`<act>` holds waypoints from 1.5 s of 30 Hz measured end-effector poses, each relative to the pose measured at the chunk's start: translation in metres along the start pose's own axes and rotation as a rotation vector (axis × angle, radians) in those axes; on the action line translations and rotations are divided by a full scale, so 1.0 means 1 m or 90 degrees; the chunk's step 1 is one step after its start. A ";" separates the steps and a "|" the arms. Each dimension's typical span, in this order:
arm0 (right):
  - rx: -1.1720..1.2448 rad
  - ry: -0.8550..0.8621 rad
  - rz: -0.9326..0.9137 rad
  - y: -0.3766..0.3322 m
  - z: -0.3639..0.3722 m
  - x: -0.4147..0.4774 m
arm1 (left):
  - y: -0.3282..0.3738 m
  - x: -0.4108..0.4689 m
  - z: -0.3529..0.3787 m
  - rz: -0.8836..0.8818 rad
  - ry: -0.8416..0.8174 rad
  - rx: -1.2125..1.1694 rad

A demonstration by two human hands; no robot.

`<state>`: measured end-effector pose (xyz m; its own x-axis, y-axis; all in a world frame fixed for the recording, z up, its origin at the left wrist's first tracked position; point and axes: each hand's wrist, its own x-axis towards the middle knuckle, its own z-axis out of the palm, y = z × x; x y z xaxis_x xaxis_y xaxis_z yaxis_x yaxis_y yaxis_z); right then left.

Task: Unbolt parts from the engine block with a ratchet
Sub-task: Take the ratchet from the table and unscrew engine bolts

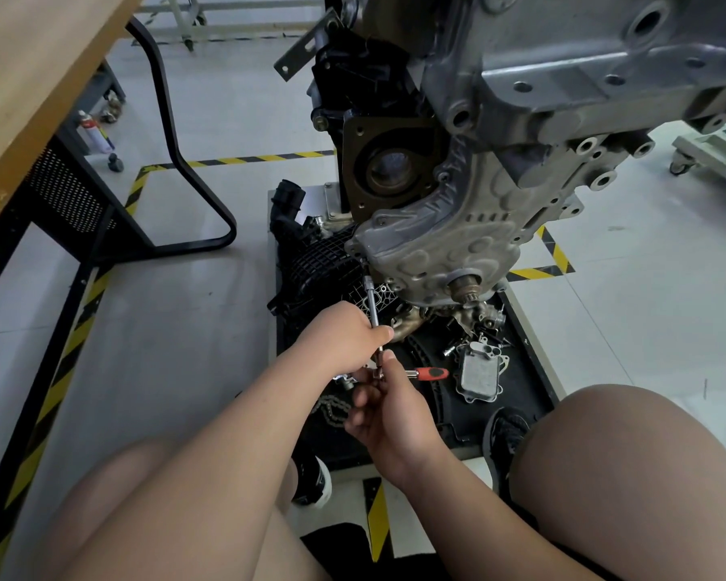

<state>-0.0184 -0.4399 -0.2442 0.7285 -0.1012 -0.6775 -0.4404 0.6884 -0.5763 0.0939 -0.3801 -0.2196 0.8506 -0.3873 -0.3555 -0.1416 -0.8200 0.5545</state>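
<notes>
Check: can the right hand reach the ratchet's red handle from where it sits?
Probably yes. The right hand holds the ratchet at its head, and the red handle juts out just right of that grip, nothing lying over it. The left hand grips the extension bar higher up, out of the way.

Pale glossy floor (210,119) w/ yellow-black hazard tape (244,160); wooden table (30,77) at left.

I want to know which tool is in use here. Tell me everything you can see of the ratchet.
The ratchet has a red and black handle pointing right. Its long shiny metal extension bar rises to the lower left corner of the embossed grey cover. The left hand grips the bar midway. The right hand holds it at the head, which the fingers mostly hide.
</notes>
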 end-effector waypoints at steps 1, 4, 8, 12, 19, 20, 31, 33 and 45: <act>0.014 -0.005 0.009 0.000 0.000 0.000 | 0.000 0.000 0.000 0.002 -0.001 0.000; 0.047 -0.019 0.032 -0.002 0.001 0.001 | 0.000 0.001 0.001 0.003 -0.006 0.003; 0.071 -0.034 0.058 -0.003 0.003 -0.001 | 0.000 0.001 0.003 -0.010 -0.027 -0.020; 0.120 -0.046 0.083 -0.005 0.006 -0.003 | -0.001 0.002 0.005 -0.015 -0.038 -0.066; 0.117 -0.055 0.089 -0.006 0.007 -0.007 | -0.004 0.003 0.005 -0.004 -0.025 -0.046; 0.113 -0.056 0.089 -0.006 0.007 -0.007 | -0.004 0.004 0.005 -0.003 -0.022 -0.042; 0.017 -0.022 0.031 -0.003 0.002 -0.005 | -0.002 -0.001 0.001 -0.021 -0.018 -0.042; 0.010 -0.020 0.022 -0.003 0.001 -0.005 | -0.001 -0.001 0.000 -0.023 -0.021 -0.047; 0.015 -0.020 0.016 -0.001 -0.001 0.000 | 0.002 -0.003 -0.001 -0.022 -0.029 -0.048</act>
<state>-0.0188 -0.4410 -0.2437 0.7333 -0.0612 -0.6772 -0.4469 0.7073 -0.5478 0.0911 -0.3800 -0.2167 0.8298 -0.3802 -0.4085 -0.0732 -0.7999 0.5957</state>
